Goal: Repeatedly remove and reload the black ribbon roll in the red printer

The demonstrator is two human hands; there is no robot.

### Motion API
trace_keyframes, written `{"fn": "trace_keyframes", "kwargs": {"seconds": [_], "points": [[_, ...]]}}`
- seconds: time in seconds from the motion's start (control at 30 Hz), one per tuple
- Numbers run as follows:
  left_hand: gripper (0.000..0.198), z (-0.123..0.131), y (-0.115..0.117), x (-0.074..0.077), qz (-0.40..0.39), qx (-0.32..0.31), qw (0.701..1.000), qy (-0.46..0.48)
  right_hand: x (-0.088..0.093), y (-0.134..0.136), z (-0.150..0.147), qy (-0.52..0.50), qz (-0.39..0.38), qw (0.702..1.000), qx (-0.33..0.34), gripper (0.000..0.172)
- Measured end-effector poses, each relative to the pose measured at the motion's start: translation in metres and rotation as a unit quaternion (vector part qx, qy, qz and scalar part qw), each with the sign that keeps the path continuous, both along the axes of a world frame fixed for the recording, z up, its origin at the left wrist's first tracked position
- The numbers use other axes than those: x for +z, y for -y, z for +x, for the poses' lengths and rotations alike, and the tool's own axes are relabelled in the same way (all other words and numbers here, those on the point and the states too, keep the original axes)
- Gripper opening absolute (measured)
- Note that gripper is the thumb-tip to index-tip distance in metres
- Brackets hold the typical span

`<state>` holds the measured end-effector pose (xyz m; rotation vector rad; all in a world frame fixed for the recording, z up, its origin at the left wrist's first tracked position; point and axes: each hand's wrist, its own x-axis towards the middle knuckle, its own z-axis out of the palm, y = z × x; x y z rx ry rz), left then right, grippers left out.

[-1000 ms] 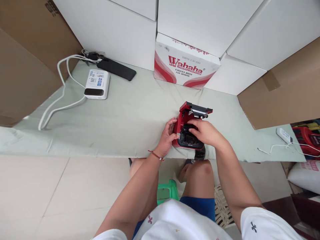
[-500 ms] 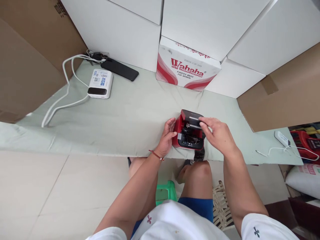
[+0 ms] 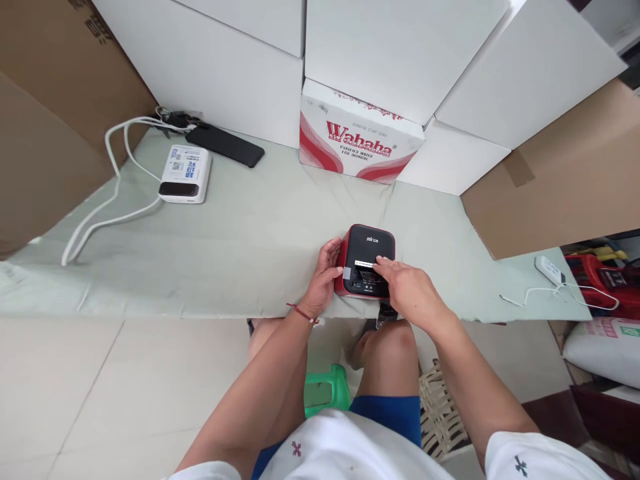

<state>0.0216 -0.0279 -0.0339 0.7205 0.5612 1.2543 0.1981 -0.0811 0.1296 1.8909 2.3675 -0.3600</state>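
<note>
The pale green table (image 3: pixel 250 233) spans mid-frame. The red-and-black device (image 3: pixel 363 250) stands, lid down, just right of frame centre. Hands are apart: left hand (image 3: pixel 321 285) open against the device's left side, right hand (image 3: pixel 413 291) open, fingertips on its top.

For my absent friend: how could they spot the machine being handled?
On the green tabletop, find the Wahaha carton. Nearer the camera, the left hand and right hand touch a device. Its black top and red sides distinguish it from the white gadget farther left.
</note>
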Motion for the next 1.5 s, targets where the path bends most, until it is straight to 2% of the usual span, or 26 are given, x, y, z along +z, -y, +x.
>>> {"fn": "trace_keyframes", "kwargs": {"seconds": [0.23, 0.43, 0.57, 0.7, 0.83, 0.93, 1.0, 1.07, 1.17, 1.27, 1.37, 1.43, 1.5], "points": [[0.074, 0.002, 0.002, 0.003, 0.005, 0.001, 1.0, -0.021, -0.019, 0.031, 0.005, -0.073, 0.057, 0.996, 0.021, 0.069], [0.091, 0.0, -0.003, 0.003, 0.005, -0.003, 0.999, -0.045, -0.027, 0.063, 0.005, -0.139, 0.092, 0.983, 0.073, 0.061], [0.095, -0.001, -0.006, 0.004, 0.008, -0.013, 0.999, -0.051, -0.029, 0.068, 0.006, -0.156, 0.1, 0.981, 0.062, 0.052], [0.09, 0.0, -0.003, 0.003, 0.006, -0.028, 0.998, -0.05, -0.022, 0.043, 0.003, -0.121, 0.082, 0.989, -0.012, 0.048], [0.072, 0.003, 0.001, 0.0, 0.004, -0.027, 0.998, -0.047, -0.011, -0.013, -0.005, -0.026, 0.025, 0.995, -0.091, 0.044], [0.069, 0.005, 0.002, -0.001, 0.005, -0.029, 0.999, -0.044, -0.011, -0.057, -0.016, 0.046, -0.042, 0.993, -0.105, 0.032], [0.068, 0.005, 0.001, 0.0, 0.004, -0.031, 0.999, -0.042, -0.014, -0.076, -0.024, 0.078, -0.085, 0.988, -0.104, 0.031], [0.068, 0.005, 0.0, 0.001, 0.003, -0.033, 0.999, -0.041, -0.016, -0.083, -0.031, 0.091, -0.103, 0.985, -0.107, 0.034], [0.068, 0.004, 0.0, 0.002, -0.002, -0.036, 0.999, -0.04, -0.007, -0.068, -0.031, 0.071, -0.088, 0.986, -0.121, 0.032], [0.068, 0.004, 0.0, 0.002, -0.011, -0.036, 0.999, -0.039, 0.014, -0.036, -0.009, 0.014, -0.065, 0.988, -0.142, 0.043], [0.067, 0.004, 0.001, 0.003, -0.016, -0.034, 0.999, -0.036, 0.032, -0.004, 0.036, -0.021, -0.065, 0.979, -0.192, 0.046], [0.066, 0.004, 0.001, 0.004, -0.017, -0.032, 0.999, -0.034, 0.031, 0.008, 0.071, -0.006, -0.062, 0.969, -0.241, 0.043], [0.066, 0.004, 0.001, 0.006, -0.016, -0.029, 0.999, -0.031, 0.018, 0.013, 0.103, 0.03, -0.055, 0.955, -0.291, 0.033]]}}
